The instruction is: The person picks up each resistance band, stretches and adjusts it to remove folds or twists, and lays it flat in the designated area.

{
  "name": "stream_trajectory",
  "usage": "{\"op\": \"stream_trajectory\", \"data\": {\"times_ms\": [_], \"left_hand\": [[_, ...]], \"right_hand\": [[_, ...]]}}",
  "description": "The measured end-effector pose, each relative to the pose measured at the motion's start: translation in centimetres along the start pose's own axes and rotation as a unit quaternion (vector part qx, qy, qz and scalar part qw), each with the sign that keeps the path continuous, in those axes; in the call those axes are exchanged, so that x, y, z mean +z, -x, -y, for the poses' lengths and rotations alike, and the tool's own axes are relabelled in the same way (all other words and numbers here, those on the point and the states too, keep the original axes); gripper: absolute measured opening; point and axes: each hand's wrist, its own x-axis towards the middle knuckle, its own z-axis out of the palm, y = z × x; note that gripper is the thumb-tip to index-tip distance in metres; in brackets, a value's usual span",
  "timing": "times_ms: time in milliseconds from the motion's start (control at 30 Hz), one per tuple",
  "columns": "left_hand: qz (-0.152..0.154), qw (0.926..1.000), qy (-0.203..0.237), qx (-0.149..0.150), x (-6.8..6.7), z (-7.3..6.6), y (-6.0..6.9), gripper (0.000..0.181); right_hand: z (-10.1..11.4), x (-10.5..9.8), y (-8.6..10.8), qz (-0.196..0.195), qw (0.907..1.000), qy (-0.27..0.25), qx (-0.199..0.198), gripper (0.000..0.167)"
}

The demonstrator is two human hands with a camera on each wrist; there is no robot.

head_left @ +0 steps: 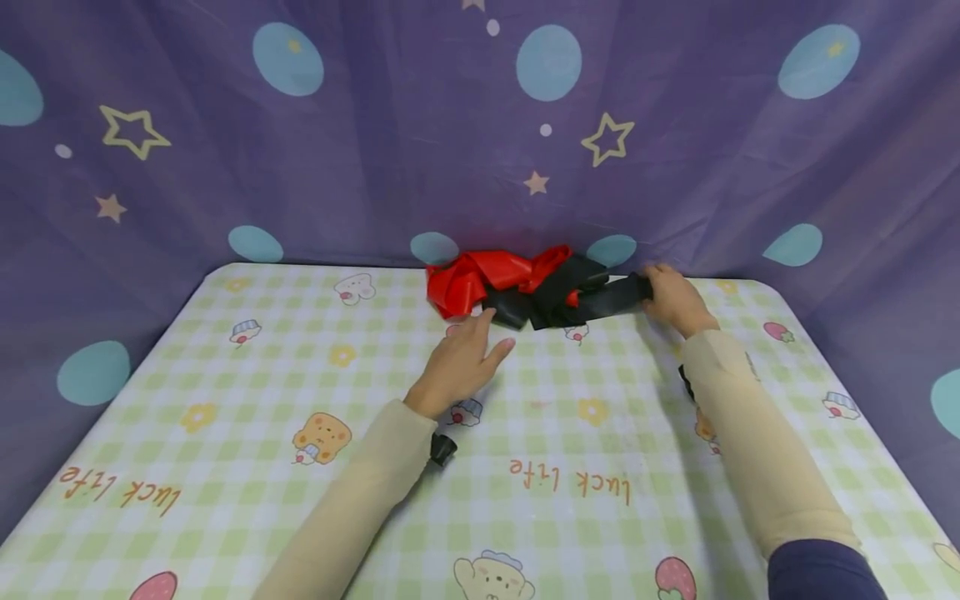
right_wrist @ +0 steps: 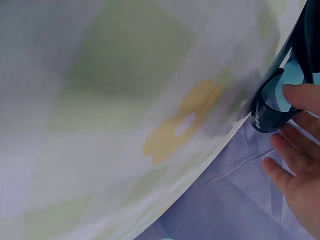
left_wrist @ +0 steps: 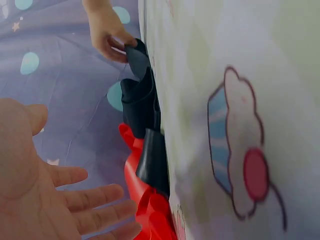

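A glossy red elastic band (head_left: 498,268) lies bunched at the far edge of the table, tangled with a flat black elastic band (head_left: 611,300). At the right, my right hand (head_left: 675,302) pinches the black band's end between thumb and fingers. That end curls into a loop in the right wrist view, with small white marks on the black band (right_wrist: 272,120). My left hand (head_left: 457,362) is just in front of the heap, fingers extended and thumb spread, holding nothing. In the left wrist view its fingers reach towards the red band (left_wrist: 150,207); whether they touch it I cannot tell.
A green-and-white checked cloth (head_left: 247,450) with cartoon prints covers the table. Right behind the bands hangs a purple curtain (head_left: 420,133) with blue ovals and stars. Black wrist straps or mounts show partly under both sleeves.
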Motion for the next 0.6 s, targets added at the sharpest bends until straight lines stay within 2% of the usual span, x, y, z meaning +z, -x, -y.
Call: {"op": "stream_trajectory", "data": {"times_ms": [367,500,600], "left_hand": [[0.014,0.9999,0.001,0.009,1.5,-1.3,-0.7,0.065],[0.025,0.9995,0.015,0.012,2.1,-1.8,-1.0,0.064],[0.034,0.9991,0.022,0.013,2.5,-2.3,-1.3,0.065]], "right_hand": [[1.1,-0.3,0.4,-0.019,0.9976,-0.064,0.015,0.038],[1.8,-0.5,0.7,-0.038,0.9929,-0.111,0.015,0.035],[2.5,-0.7,1.0,-0.042,0.9873,-0.149,0.034,0.033]]}}
